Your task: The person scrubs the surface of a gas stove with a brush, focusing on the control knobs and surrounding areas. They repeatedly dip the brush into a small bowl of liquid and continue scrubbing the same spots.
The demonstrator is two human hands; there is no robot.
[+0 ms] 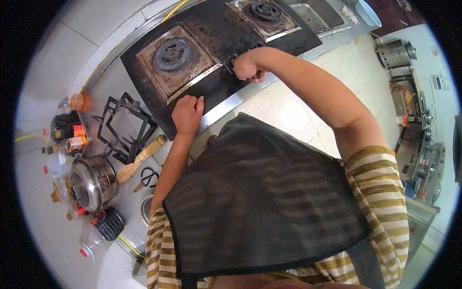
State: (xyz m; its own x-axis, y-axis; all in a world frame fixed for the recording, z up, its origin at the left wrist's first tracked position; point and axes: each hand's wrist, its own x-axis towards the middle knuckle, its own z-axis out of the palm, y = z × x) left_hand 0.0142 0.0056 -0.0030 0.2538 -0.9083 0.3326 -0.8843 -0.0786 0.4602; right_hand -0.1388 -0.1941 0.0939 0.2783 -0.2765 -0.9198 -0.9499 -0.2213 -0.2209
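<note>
A black gas cooktop [216, 43], stained with brown grime, spans the counter before me. My left hand [188, 112] rests on its front left part, beside the left burner's metal drip tray [155, 77]. The fingers are curled down, so their tips and palm are hidden. Near the front edge, between both burners, my right hand [249, 67] is bent down with curled fingers. Something dark shows at those fingers, too hidden to name. Dark metal fittings [231, 64] stand just beside that hand. The left burner [172, 54] and the right burner [265, 11] have no pan supports on them.
Black pan supports [126, 126] lie piled on the left counter. A straw brush [142, 159], scissors [147, 177] and a lidded steel pot [93, 184] are near them. Several bottles [65, 128] line the wall. Beyond the cooktop are a steel sink [317, 18] and a blue basin [368, 13].
</note>
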